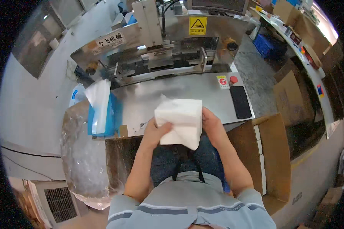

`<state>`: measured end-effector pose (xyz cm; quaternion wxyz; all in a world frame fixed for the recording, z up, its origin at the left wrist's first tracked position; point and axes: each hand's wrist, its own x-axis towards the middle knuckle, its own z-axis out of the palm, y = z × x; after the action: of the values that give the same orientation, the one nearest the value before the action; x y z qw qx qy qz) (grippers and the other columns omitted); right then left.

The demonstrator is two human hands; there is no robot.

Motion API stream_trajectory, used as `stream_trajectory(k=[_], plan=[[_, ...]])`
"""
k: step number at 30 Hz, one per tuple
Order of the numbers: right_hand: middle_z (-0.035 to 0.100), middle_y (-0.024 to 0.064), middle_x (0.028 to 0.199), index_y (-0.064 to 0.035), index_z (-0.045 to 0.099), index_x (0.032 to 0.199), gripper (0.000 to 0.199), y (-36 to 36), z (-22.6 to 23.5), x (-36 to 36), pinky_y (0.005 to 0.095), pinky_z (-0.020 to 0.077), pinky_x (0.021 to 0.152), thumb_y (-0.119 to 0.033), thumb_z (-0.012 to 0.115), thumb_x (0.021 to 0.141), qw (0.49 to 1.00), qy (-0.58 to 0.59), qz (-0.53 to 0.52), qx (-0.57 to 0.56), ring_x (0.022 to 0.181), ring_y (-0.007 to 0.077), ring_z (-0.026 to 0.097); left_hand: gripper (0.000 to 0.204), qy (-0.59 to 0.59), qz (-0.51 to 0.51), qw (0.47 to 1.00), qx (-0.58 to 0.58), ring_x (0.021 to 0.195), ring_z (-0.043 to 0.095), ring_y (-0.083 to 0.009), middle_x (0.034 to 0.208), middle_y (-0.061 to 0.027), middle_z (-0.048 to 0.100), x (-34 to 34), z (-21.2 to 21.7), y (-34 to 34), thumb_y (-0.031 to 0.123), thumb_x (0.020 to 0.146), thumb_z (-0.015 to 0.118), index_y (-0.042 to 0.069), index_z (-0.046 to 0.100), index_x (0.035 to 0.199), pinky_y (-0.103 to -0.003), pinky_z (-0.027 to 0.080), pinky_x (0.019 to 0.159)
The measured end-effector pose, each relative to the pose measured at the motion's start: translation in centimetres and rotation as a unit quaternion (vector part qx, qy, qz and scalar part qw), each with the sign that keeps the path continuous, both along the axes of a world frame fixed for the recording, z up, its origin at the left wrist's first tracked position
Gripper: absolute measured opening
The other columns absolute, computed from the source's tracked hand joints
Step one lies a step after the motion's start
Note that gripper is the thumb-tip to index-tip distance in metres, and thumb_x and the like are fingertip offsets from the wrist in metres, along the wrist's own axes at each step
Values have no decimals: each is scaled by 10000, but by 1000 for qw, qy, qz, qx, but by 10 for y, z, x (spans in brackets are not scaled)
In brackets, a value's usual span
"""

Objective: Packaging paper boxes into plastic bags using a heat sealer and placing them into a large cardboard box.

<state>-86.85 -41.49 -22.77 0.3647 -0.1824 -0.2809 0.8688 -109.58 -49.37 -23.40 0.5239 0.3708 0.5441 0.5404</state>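
Between my two hands is a thick white stack of soft sheets, like folded tissues point(181, 120), held above the front edge of the steel worktop. My left hand point(156, 133) is closed on its left side, the thumb lying across the front face. At the right edge, my right hand point(212, 123) grips the same stack, its fingers partly hidden behind it. A thin corner sticks up from the stack's top left. To the left on the worktop stands a blue box point(114, 110) with white sheets point(98, 101) rising out of it.
Behind the worktop point(141, 95) is a metal machine point(153, 49) with a yellow warning label. A black phone point(240, 102) and a red button point(233, 79) are at the right. A plastic-lined box point(84, 152) stands lower left; an open carton point(273, 156) with white blocks stands lower right.
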Motion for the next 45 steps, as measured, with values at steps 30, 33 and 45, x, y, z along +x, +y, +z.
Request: stream_trajectory(k=[30, 33, 45], plan=[[534, 132, 1272, 11, 394, 1357, 816, -20, 13, -37, 360, 409, 1012, -15, 800, 649, 800, -377, -279, 375, 1164, 239, 525, 511, 326, 334, 881, -73, 981, 650, -271, 1166, -180, 632, -202, 55, -146, 336, 897, 632, -40, 546, 1231, -368, 532, 819], [560, 169, 1227, -17, 520, 1227, 662, -24, 31, -59, 392, 411, 983, -29, 764, 612, 661, -305, -326, 603, 1132, 318, 549, 702, -103, 55, 993, 9, 1125, 598, -311, 1305, -213, 545, -77, 49, -90, 477, 938, 523, 18, 327, 1433, -445, 506, 941], [583, 145, 1243, -40, 595, 1172, 457, -31, 67, -1, 439, 458, 964, -13, 677, 723, 576, -336, -116, 737, 1140, 351, 557, 662, -182, 24, 981, 64, 1103, 585, -215, 1234, -145, 552, 18, 17, 13, 311, 898, 623, -53, 341, 1373, -363, 497, 925]])
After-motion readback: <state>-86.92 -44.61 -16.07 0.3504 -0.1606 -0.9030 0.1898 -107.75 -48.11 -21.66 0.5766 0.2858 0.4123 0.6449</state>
